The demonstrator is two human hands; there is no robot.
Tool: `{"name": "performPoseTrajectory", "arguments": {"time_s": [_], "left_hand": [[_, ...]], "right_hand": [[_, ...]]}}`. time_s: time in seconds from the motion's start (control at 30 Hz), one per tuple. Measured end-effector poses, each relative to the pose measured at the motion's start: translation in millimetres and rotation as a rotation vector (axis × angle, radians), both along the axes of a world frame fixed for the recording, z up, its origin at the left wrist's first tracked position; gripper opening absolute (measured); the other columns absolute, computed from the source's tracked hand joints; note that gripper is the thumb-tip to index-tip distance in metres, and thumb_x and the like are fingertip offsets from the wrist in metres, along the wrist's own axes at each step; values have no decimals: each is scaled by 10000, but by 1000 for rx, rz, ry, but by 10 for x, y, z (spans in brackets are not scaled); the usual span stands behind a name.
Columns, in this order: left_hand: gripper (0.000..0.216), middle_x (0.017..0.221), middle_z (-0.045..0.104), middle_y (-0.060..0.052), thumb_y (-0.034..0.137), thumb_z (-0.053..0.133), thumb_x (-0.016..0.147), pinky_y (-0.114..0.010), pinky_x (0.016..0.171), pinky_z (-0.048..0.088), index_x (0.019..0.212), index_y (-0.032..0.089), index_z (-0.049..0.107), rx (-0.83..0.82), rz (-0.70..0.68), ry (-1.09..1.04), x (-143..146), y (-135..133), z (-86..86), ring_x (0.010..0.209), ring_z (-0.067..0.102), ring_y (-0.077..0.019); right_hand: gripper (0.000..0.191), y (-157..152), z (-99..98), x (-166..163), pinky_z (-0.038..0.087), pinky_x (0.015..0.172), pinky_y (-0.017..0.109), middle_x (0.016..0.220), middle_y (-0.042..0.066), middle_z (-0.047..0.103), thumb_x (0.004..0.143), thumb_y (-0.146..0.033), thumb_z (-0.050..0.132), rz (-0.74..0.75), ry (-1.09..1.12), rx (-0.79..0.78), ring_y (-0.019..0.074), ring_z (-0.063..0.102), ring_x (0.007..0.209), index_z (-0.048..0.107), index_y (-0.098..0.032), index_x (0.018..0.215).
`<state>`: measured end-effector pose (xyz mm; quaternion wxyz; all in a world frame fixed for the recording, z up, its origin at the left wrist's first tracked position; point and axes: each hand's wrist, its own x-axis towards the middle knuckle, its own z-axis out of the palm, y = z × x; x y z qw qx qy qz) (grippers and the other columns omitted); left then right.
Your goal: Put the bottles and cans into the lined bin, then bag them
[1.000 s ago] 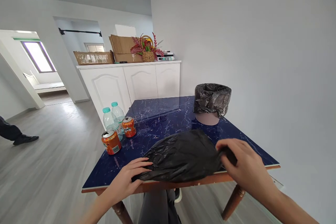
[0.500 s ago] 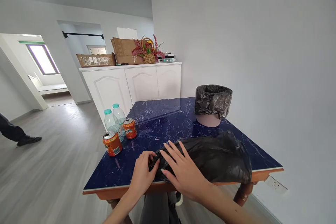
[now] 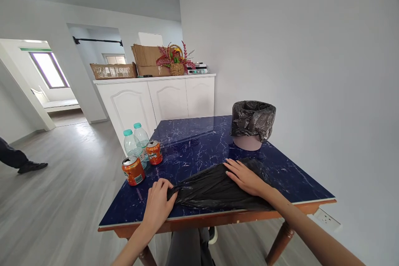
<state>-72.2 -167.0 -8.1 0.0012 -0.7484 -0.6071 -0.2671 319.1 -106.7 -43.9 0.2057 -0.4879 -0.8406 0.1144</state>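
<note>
A black plastic bag (image 3: 205, 189) lies stretched along the front of the blue marbled table (image 3: 193, 145). Its narrow, bunched left end is pinched in my left hand (image 3: 159, 200). My right hand (image 3: 246, 178) rests flat on the wider right part, fingers stretched out over the plastic. Behind that hand stands a pinkish bin (image 3: 247, 143) lined with another black bag (image 3: 254, 120). To the left of my left hand are an orange can (image 3: 133, 171) and a second orange can (image 3: 154, 153), both upright.
Two clear bottles with teal caps stand behind the cans, a front bottle (image 3: 131, 143) and a rear bottle (image 3: 141, 135). A white cabinet (image 3: 131, 99) beyond the table carries cardboard boxes (image 3: 114, 71) and a flower basket (image 3: 177, 68). Another person's leg (image 3: 14, 157) shows at far left.
My right hand has slid right across the bag, and my left hand has shifted slightly left with its end. The bag now looks flatter and more stretched.
</note>
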Motion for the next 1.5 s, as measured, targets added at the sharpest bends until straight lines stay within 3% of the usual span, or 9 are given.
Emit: {"name": "performPoseTrajectory", "arguments": {"time_s": [0.23, 0.37, 0.5, 0.63, 0.73, 0.9, 1.2, 1.33, 1.5], "left_hand": [[212, 782, 709, -32, 471, 499, 949, -367, 705, 475, 908, 266, 536, -193, 222, -54, -463, 96, 260, 757, 714, -292], [289, 1003, 791, -74, 532, 581, 865, -412, 849, 575, 976, 273, 516, -85, 225, -268, -519, 110, 543, 991, 785, -330], [481, 1037, 795, -65, 585, 644, 853, -462, 960, 605, 1176, 262, 492, -66, 62, -456, -102, 0, 895, 1014, 795, -310], [648, 1139, 791, -73, 538, 676, 930, -468, 1009, 614, 1418, 266, 347, -280, -384, -554, 503, -190, 1170, 1065, 779, -259], [668, 1315, 752, -114, 471, 633, 1011, -468, 1103, 584, 1534, 290, 259, -411, -687, -585, 778, -261, 1252, 1198, 741, -238], [403, 1540, 616, -119, 503, 513, 1097, -481, 1198, 511, 1424, 272, 553, -133, -553, -492, 818, -162, 1028, 1404, 614, -266], [548, 1773, 339, -39, 463, 335, 1165, -583, 1368, 237, 1692, 318, 385, -178, -616, 73, 919, 39, 249, 1683, 198, -276], [582, 1785, 294, -67, 449, 354, 1161, -645, 1355, 217, 1723, 306, 305, -97, -606, 157, 1085, 129, 51, 1684, 146, -315], [598, 1784, 269, -110, 355, 372, 1142, -706, 1342, 179, 1730, 269, 300, -66, -613, 226, 1225, 160, -115, 1676, 129, -367]], "right_hand": [[684, -338, 205, 47, 251, 1371, 518, 1755, 85, 378, 1107, -636, 398, -70, 199, 48, 283, 328, 1642, 467, -245, 1664], [643, -801, 434, -383, 240, 1374, 500, 1777, 21, 336, 1110, -595, 459, 114, 431, -106, 256, 300, 1654, 392, -339, 1696], [724, -1021, 503, -801, 295, 1346, 527, 1784, 63, 319, 1093, -588, 519, 148, 685, -342, 271, 347, 1634, 288, -337, 1733], [1251, -988, 539, -1142, 342, 1316, 546, 1783, 147, 299, 873, -492, 860, 225, 819, -274, 316, 356, 1628, 11, -287, 1768], [981, -860, 580, -1282, 413, 1276, 549, 1673, 129, 505, 948, -505, 746, 95, 913, -190, 319, 499, 1542, 233, -266, 1748], [617, -611, 441, -1079, 587, 1094, 559, 1464, 147, 701, 1044, -561, 490, -323, 1036, -306, 368, 660, 1373, 609, -200, 1531], [870, -627, 318, -596, 483, 1226, 574, 1710, 192, 419, 1018, -581, 537, -608, 851, 5, 380, 484, 1539, 246, -165, 1724], [661, -688, 493, -710, 309, 1342, 584, 1770, 104, 336, 1111, -480, 429, -399, 504, 408, 322, 271, 1660, 326, -229, 1714], [609, -615, 356, -912, 248, 1367, 573, 1764, 88, 351, 1158, -475, 282, -124, 130, 267, 288, 267, 1664, 438, -200, 1679]]}}
